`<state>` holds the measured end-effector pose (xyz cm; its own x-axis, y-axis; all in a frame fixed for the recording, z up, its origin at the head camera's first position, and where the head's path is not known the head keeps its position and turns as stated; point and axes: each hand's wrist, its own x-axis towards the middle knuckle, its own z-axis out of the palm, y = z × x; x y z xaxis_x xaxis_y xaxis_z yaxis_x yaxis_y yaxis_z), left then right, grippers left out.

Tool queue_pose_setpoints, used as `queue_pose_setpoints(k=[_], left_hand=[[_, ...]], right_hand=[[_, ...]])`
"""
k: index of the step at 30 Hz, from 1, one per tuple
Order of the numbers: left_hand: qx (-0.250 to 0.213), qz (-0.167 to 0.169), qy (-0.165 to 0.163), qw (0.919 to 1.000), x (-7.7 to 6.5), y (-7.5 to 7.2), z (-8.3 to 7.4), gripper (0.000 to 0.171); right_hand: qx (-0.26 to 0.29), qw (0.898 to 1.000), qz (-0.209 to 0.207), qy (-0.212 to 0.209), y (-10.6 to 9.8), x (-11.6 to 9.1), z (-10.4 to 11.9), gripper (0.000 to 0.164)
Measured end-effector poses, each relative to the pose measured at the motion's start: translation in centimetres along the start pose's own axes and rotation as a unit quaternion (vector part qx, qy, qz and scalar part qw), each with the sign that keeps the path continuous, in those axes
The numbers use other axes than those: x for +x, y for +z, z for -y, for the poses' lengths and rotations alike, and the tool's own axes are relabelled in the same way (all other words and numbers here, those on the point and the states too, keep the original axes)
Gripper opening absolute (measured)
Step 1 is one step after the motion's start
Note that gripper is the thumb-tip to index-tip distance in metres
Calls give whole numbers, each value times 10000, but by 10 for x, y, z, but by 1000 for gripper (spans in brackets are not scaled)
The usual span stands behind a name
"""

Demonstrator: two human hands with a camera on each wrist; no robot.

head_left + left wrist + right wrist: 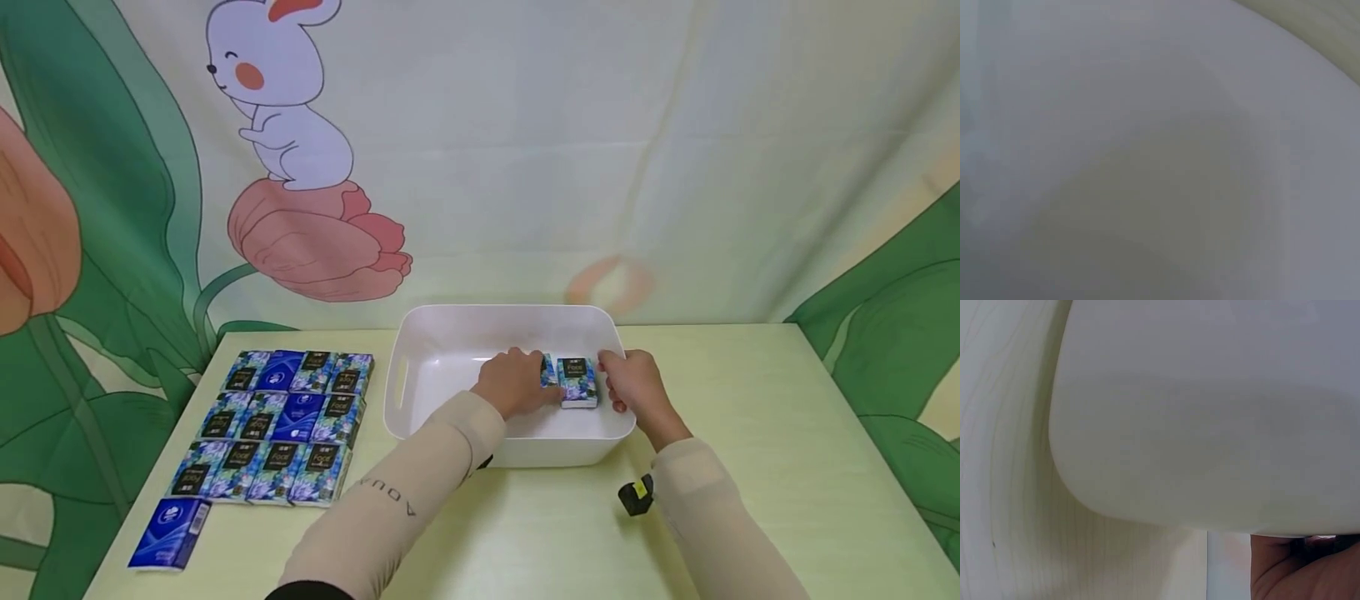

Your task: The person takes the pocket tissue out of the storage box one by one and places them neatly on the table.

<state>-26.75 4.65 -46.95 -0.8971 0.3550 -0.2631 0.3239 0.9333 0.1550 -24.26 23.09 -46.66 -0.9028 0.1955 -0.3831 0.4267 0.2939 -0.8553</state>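
Observation:
A white plastic bin point(450, 392) stands at the middle of the table's back. Inside it, a tissue pack point(577, 383) with a blue-green floral print lies by the right wall. My left hand point(517, 383) reaches into the bin and grips a second tissue pack point(548, 371), mostly hidden behind the fingers. Over the right end, my right hand point(636, 387) holds the bin by its rim, fingertips showing on the inner side. In the right wrist view, part of that hand point(1310, 572) shows past the bin's edge; only blurred bin wall point(1310, 156) fills most of the left wrist view.
Several floral and blue tissue packs point(281, 429) lie in tight rows on the table's left side. One blue pack point(170, 533) sits apart in front of them. A printed curtain point(525, 167) hangs behind the table. A small black-and-yellow object point(637, 495) is by the right sleeve.

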Motion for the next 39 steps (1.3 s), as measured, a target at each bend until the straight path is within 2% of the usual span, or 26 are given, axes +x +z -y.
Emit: queue_pose_setpoints(k=[4,7,11,14,19,21,23,26,30,34,39], left_hand=[[-285,-2,-208,9994,-2,-2,1,63],[-520,98,-340,9980,-5,-4,1,67],[-518,50,-331,9981,-8,-4,1,69],[-476,98,-259,9985,-10,-5,3,63],[-457,216,-47,9987,-16,-16,8,39],[-476,131,51,9988,-20,-22,12,33],[-585,-77,143,9982,-27,-28,16,35],[-880,-534,346,9941,-48,-42,26,43],[-1378,-1221,453,9819,-87,-63,41,57],[-1773,-1736,242,9684,-128,-78,62,67],[-1840,-2214,22,9577,-169,-85,91,70]], right_hand=[[-11,10000,9,-3,1,0,0,33],[-5,10000,0,-12,1,0,0,33],[-28,10000,-17,-21,0,-1,1,34],[-56,10000,-26,-26,0,-2,1,35],[-47,10000,-11,-37,1,0,0,33],[-44,10000,3,-30,1,1,0,33],[-20,10000,11,-18,0,1,0,33],[23,10000,22,17,0,1,0,34],[104,9999,67,29,1,2,-1,35],[159,9998,118,40,2,2,-1,33],[186,9998,115,30,3,1,1,31]])
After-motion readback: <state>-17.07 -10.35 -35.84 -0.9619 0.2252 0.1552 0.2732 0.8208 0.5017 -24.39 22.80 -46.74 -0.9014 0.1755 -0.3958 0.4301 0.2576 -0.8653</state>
